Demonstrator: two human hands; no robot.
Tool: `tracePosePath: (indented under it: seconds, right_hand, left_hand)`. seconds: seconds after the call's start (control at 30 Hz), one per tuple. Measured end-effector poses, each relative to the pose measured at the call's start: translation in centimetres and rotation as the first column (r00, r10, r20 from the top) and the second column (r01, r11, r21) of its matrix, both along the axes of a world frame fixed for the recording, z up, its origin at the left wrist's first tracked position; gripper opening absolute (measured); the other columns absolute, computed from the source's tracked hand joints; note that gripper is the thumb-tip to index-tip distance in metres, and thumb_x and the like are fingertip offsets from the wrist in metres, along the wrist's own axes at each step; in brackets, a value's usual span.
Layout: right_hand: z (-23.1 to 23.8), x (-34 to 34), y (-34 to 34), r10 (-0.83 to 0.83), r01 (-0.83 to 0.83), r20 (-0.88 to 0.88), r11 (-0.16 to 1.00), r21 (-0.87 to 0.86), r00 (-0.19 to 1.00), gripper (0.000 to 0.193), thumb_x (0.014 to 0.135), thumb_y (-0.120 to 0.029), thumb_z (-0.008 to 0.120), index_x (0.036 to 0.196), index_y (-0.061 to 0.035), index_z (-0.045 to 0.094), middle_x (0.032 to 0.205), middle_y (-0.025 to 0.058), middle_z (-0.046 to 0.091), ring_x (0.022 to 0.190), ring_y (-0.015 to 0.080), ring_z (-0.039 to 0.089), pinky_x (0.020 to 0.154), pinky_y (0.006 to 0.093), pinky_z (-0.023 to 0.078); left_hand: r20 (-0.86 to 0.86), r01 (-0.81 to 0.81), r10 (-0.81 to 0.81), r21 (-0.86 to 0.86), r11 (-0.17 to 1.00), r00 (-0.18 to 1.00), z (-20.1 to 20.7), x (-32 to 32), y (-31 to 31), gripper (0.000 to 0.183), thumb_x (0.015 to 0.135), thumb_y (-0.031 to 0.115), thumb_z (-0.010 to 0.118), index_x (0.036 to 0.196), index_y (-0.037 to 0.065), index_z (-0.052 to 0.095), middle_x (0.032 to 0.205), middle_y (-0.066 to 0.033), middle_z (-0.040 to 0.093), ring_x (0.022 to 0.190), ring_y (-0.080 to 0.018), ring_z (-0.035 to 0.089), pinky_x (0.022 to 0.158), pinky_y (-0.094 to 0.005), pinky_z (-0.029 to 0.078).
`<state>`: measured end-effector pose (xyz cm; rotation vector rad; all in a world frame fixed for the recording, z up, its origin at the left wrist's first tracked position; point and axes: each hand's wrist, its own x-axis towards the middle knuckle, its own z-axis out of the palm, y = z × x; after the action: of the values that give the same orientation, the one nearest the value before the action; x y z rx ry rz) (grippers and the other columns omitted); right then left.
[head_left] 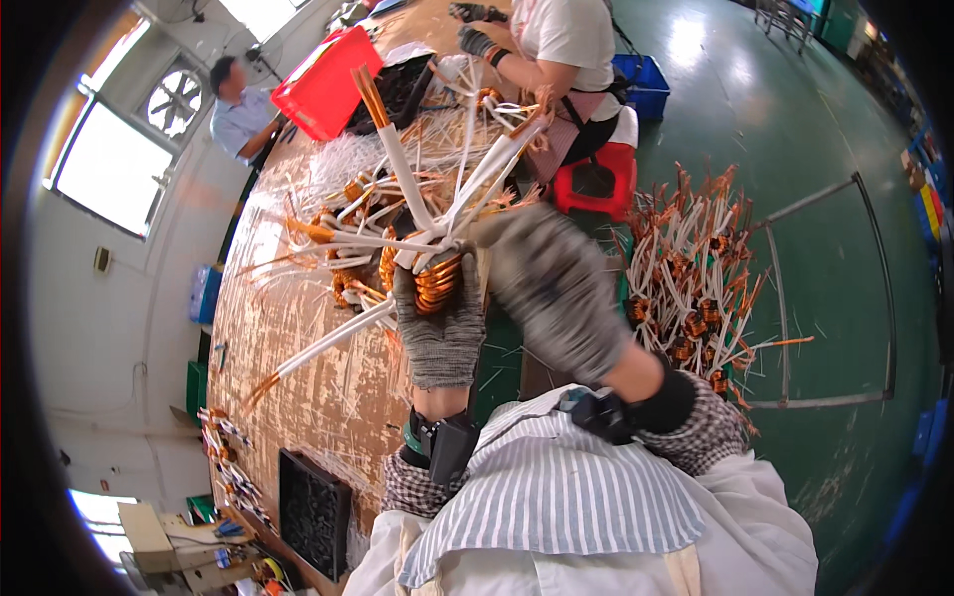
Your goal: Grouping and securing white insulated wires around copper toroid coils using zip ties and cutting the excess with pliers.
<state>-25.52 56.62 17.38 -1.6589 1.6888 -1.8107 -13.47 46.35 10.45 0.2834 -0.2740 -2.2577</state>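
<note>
Our left hand [442, 338] grasps a copper-wound coil [437, 286] near the workbench [298, 348]'s right edge; right hand [558, 290] blurred beside white-sleeved leads [402, 179], grip we can't tell. Likely arranging leads; next move wants the coil steady.

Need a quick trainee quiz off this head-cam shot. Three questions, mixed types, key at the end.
1. Open: What does the left hand hold?
2. True or false: The right hand is bare.
3. Fill in: In the picture, the red stool stands to the ____ of the worktable.

Key:
1. A copper coil.
2. False; it is blurred, but a gray glove shows on it.
3. right
</note>
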Motion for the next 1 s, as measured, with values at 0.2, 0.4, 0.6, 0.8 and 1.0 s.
tracePosePath:
  seconds: [0.2, 0.4, 0.6, 0.8, 1.0]
  right_hand:
    - [-2.9, -4.2, -1.7, -0.083, 0.329, -0.612, 0.895, 0.3, 0.786, 0.029, 0.071, -0.026, 0.06, 0.087, -0.0023, 0.056, 0.076, 0.0135, 0.06, 0.072, 0.0279, 0.058, 0.065, 0.0376, 0.046]
    - [-1.9, -4.2, -2.1, -0.015, 0.385, -0.683, 0.835, 0.394, 0.731, 0.03, 0.071, -0.029, 0.058, 0.085, -0.0026, 0.058, 0.078, 0.0127, 0.06, 0.074, 0.0264, 0.059, 0.066, 0.0371, 0.046]
    - [-1.4, -4.6, -1.3, 0.062, 0.303, -0.628, 0.837, 0.456, 0.775, 0.027, 0.072, -0.028, 0.057, 0.082, -0.0024, 0.058, 0.076, 0.0141, 0.06, 0.072, 0.0277, 0.06, 0.065, 0.038, 0.047]
    - [-0.9, -4.9, -0.8, 0.062, 0.278, -0.557, 0.817, 0.505, 0.828, 0.025, 0.072, -0.026, 0.055, 0.079, -0.0026, 0.06, 0.076, 0.0151, 0.06, 0.071, 0.0282, 0.06, 0.062, 0.0386, 0.048]
    - [-0.8, -5.2, -0.8, 0.074, 0.323, -0.614, 0.798, 0.509, 0.786, 0.027, 0.072, -0.027, 0.055, 0.081, -0.0017, 0.061, 0.077, 0.0157, 0.061, 0.072, 0.0286, 0.06, 0.062, 0.0395, 0.048]
  left_hand:
    - [-0.1, 0.018, -0.008, 0.106, 0.994, 0.995, 3.4, -0.5, 1.8, 0.05, 0.082, 0.034, 0.057, 0.117, 0.001, 0.044, 0.113, -0.0161, 0.05, 0.105, -0.0286, 0.049, 0.092, -0.0407, 0.042]
    - [0.016, -0.047, 0.046, 0.056, 0.997, 0.999, 3.6, -1.1, 2.5, 0.054, 0.08, 0.039, 0.057, 0.118, 0.003, 0.044, 0.112, -0.016, 0.051, 0.103, -0.0279, 0.051, 0.093, -0.0418, 0.042]
    - [-0.05, -0.063, 0.063, -0.007, 0.998, 0.997, 3.1, -1.5, 3.0, 0.051, 0.08, 0.031, 0.06, 0.119, 0.004, 0.043, 0.117, -0.0146, 0.048, 0.109, -0.0276, 0.047, 0.098, -0.0438, 0.037]
    - [-0.03, -0.084, 0.081, -0.135, 0.987, 0.996, 2.2, -2.1, 3.0, 0.052, 0.078, 0.029, 0.063, 0.118, 0.004, 0.044, 0.117, -0.0154, 0.048, 0.111, -0.0265, 0.046, 0.096, -0.0423, 0.04]
    - [0.049, -0.144, 0.154, -0.173, 0.974, 0.987, 1.2, -2.0, 2.5, 0.052, 0.076, 0.027, 0.065, 0.117, 0.003, 0.045, 0.116, -0.0165, 0.049, 0.109, -0.0278, 0.048, 0.096, -0.0424, 0.04]
